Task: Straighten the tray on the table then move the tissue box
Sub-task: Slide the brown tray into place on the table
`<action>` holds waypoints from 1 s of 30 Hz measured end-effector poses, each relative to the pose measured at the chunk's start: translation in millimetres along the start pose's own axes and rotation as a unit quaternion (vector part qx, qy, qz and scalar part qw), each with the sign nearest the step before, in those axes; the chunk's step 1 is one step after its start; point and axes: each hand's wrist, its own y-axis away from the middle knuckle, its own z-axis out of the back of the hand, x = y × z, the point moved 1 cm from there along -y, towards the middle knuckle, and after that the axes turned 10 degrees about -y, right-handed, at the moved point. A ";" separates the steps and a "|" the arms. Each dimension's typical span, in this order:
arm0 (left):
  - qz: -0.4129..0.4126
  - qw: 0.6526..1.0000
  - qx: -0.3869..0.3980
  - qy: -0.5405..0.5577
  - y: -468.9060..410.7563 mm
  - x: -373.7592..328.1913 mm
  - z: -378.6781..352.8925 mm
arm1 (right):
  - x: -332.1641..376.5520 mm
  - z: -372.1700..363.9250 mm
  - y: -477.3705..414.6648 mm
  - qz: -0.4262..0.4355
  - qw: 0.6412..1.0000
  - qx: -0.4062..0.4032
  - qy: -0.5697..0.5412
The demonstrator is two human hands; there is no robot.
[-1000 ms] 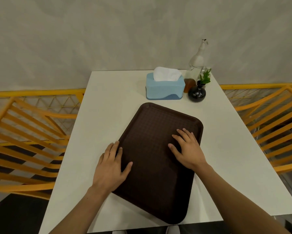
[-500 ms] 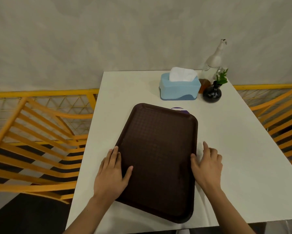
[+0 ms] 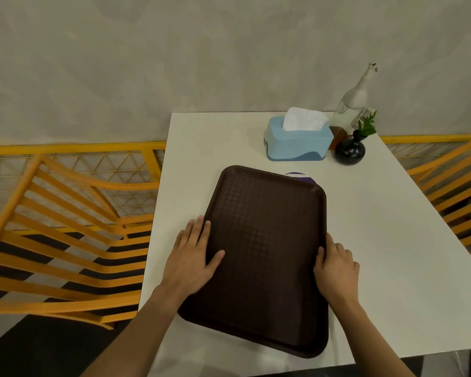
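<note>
A dark brown tray (image 3: 264,240) lies on the white table (image 3: 392,240), turned slightly askew with its near end reaching the table's front edge. My left hand (image 3: 193,257) grips the tray's left rim, thumb on the tray floor and fingers along the outside. My right hand (image 3: 336,268) holds the right rim, thumb on the edge. The light blue tissue box (image 3: 298,141), a white tissue sticking out of its top, stands at the back of the table beyond the tray, apart from both hands.
Right of the tissue box stand a clear glass bottle (image 3: 354,102), a black round vase (image 3: 350,151) with a green sprig, and a small brown object. A purple mark (image 3: 301,176) peeks out behind the tray. Orange slatted chairs (image 3: 65,227) flank the table.
My right hand went from flat on the tray's inside to its right rim. The tray has turned closer to square with the table. My view has shifted left.
</note>
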 end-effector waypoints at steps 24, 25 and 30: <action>0.213 0.977 -0.027 0.011 27.7 47.2 -12.9 | 83.7 -41.8 -69.6 0.151 0.982 0.104 0.045; 0.212 0.977 -0.031 0.020 28.9 49.2 -13.1 | 85.3 -41.5 -69.0 0.154 0.981 0.107 0.048; 0.206 0.975 -0.031 0.078 34.0 57.8 -10.5 | 90.4 -31.5 -52.5 0.142 0.987 0.069 0.015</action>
